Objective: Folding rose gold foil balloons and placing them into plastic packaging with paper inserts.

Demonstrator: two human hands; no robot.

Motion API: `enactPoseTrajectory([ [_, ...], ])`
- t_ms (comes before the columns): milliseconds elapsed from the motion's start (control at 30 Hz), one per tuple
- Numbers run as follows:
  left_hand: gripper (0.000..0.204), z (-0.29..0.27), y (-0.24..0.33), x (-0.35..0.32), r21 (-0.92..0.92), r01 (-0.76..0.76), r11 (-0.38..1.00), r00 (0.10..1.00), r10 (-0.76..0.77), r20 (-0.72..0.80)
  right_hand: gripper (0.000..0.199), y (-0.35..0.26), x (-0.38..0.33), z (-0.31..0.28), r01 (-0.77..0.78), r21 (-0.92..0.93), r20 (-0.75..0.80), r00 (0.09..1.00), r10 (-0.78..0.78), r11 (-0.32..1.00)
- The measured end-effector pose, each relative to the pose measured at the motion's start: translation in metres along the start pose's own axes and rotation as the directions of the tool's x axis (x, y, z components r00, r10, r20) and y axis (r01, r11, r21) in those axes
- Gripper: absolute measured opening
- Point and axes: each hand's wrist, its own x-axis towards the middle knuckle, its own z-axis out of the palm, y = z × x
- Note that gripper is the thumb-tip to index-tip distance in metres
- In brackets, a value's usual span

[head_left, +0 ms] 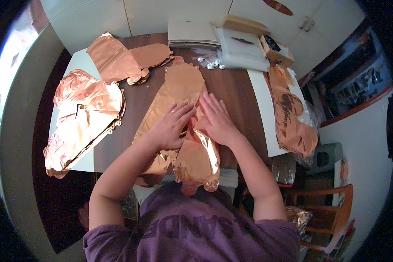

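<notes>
A flat, copper-coloured foil balloon (184,83) lies before me on the table, its folded lower part hanging over the near edge. My left hand (172,124) rests on its middle, fingers stretched out and pressing on the foil. Beside it, my right hand (216,118) lies flat along the right edge of the same foil, its fingers out straight. The foil between and below the two hands is creased and shiny. Neither hand grips anything that I can see.
Stacks of similar foil balloons lie at the left (87,113), the back left (129,56) and the right (290,115) of the brown and white table (244,113). Behind stand a clear plastic bag stack (242,50), a small box (277,51) and white earphones (212,64). A wooden chair (332,192) stands right.
</notes>
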Motion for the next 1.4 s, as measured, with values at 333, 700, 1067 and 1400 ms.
enactPoseTrajectory([
  [333, 0.078, 0.001, 0.002, 0.000, -0.063, 0.014, 0.998, 1.000, -0.015, -0.015, 0.067, -0.005, -0.034, -0.004, 0.019, -0.092, 0.078, 0.997, -0.012, 0.996],
  [700, 0.063, -0.029, 0.011, -0.004, 0.116, 0.100, 0.988, 0.993, -0.107, 0.054, 0.070, -0.006, -0.035, -0.008, 0.037, -0.161, 0.128, 0.992, -0.016, 0.986],
  [1067, 0.071, -0.014, -0.002, -0.019, 0.146, 0.056, 0.988, 0.996, -0.066, 0.064, 0.075, -0.021, -0.043, -0.011, 0.063, -0.114, 0.194, 0.980, -0.040, 0.991],
  [1400, 0.064, -0.019, -0.005, -0.016, -0.011, 0.072, 0.997, 0.997, -0.072, 0.001, 0.077, -0.016, -0.045, -0.004, 0.108, -0.154, 0.153, 0.985, -0.085, 0.982],
])
